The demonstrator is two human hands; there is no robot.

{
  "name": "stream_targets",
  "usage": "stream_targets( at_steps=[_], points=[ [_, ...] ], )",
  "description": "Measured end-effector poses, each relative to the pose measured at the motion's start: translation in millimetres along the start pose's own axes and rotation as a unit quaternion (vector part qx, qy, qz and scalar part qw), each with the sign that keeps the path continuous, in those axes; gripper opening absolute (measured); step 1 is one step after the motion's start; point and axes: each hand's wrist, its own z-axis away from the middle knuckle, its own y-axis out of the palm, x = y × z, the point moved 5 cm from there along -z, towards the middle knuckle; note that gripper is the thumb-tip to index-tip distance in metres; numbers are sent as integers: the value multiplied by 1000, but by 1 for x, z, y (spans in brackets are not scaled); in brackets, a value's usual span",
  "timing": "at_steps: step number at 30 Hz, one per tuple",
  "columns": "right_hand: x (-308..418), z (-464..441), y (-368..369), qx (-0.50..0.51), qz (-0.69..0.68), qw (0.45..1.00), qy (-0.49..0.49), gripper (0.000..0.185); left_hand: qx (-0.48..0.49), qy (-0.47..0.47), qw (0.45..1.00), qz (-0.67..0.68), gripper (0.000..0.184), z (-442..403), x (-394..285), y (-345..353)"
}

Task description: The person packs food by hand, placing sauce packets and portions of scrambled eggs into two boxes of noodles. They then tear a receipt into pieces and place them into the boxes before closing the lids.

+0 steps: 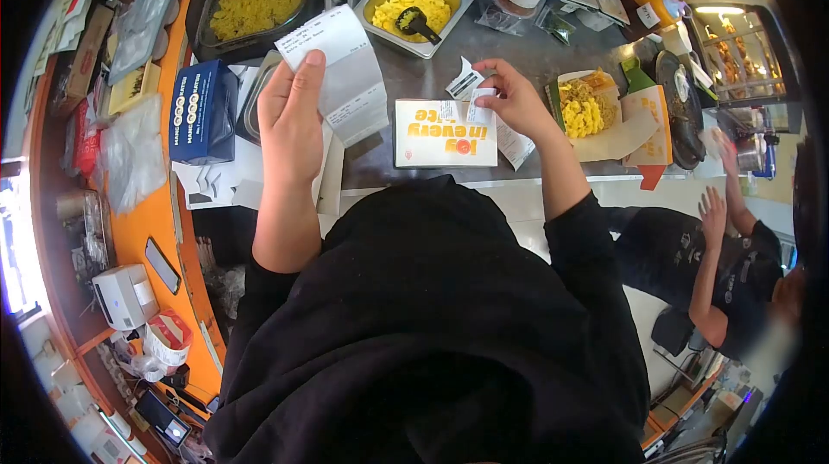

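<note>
My left hand (294,118) is closed on a long, curling printed receipt (356,88), thumb on top, held above the counter. My right hand (514,99) pinches a small printed label (481,107) at the top right corner of a closed takeaway box (419,149). The box is white with orange and yellow lettering, upside down from here. Another label sits on its lid beside my fingers. A curled paper slip (465,79) rises behind my right hand, and a printed strip (518,149) lies right of the box; whether they join is hidden.
An open box of rice and scrambled egg (583,110) stands to the right. Behind are a metal tray of egg (367,10) with a black scoop and a black tray of yellow rice (207,41). A blue box (203,149) is at left. A co-worker (734,265) stands at right.
</note>
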Motion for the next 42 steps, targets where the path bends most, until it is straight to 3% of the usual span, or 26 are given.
stream_targets(
  at_steps=[3,7,10,13,16,19,21,24,26,28,31,34,35,42],
  points=[
    [-18,-11,5,-16,12,1000,12,56,14,17,999,29,32,1,-4,7],
    [-34,-14,10,-99,84,990,-49,69,15,-1,999,44,32,-1,2,7],
    [-27,-6,6,-143,233,960,-66,56,23,-28,999,34,32,-1,8,7],
    [-21,3,20,30,408,912,-6,33,47,-35,998,19,33,0,9,18],
    [-4,5,15,-50,453,890,26,23,81,-3,997,-14,34,7,0,38],
    [70,15,-5,-283,209,916,-192,16,107,-6,987,-119,32,9,2,44],
    [133,36,-9,-254,102,903,-330,16,127,-4,984,-123,31,10,6,53],
    [182,60,3,-190,200,848,-452,27,146,-11,984,-105,30,12,15,62],
    [184,74,1,-330,229,800,-447,30,145,-15,982,-122,28,13,16,66],
    [185,79,1,-340,253,797,-431,31,131,-20,975,-176,27,13,16,67],
    [177,72,10,-176,264,866,-387,31,192,3,953,-235,24,17,22,73],
    [164,72,6,-201,254,875,-360,31,243,21,956,-165,23,26,18,92],
    [164,73,2,-207,252,872,-365,28,290,5,923,-253,19,27,22,91],
    [153,76,-19,-111,268,893,-343,15,362,64,858,-360,17,29,11,118]
  ],
)
